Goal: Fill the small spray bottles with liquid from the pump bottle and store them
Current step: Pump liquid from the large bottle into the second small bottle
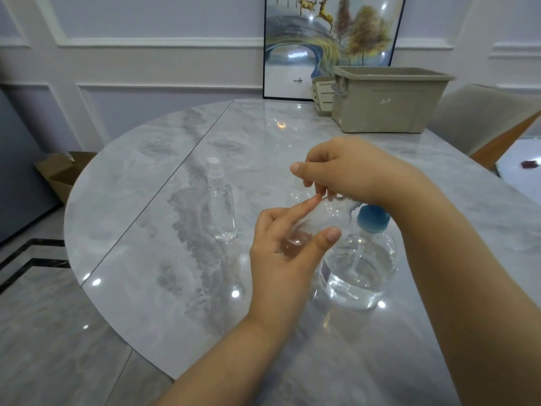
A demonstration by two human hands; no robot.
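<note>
Seen from the head camera, a person works at a round, glossy marble counter [152, 183], with a large clear pump bottle [358, 271] with a blue collar as the landmark near the middle. Just left of the pump bottle and above it, the left hand [284, 253] grips a small clear spray bottle [316, 221] around its body, thumb on the near side and fingers wrapped behind, holding it tilted. The right hand [348, 171] hovers above the pump bottle, its fingertips pinching at the neck or top of the held bottle; motion blur hides whether a cap is between them. Further left of the pump bottle, a second small spray bottle [221, 206] stands upright on the counter with its white sprayer fitted, apparently empty. Well behind the pump bottle, a beige storage bin [386, 101] sits on the counter before a framed picture [322, 39] leaning on the wall. The small bottles look light, smooth and probably slippery when wet, so a firm hold around the body seems best; the pump bottle, partly full, likely weighs more and needs steadying low down.
</note>
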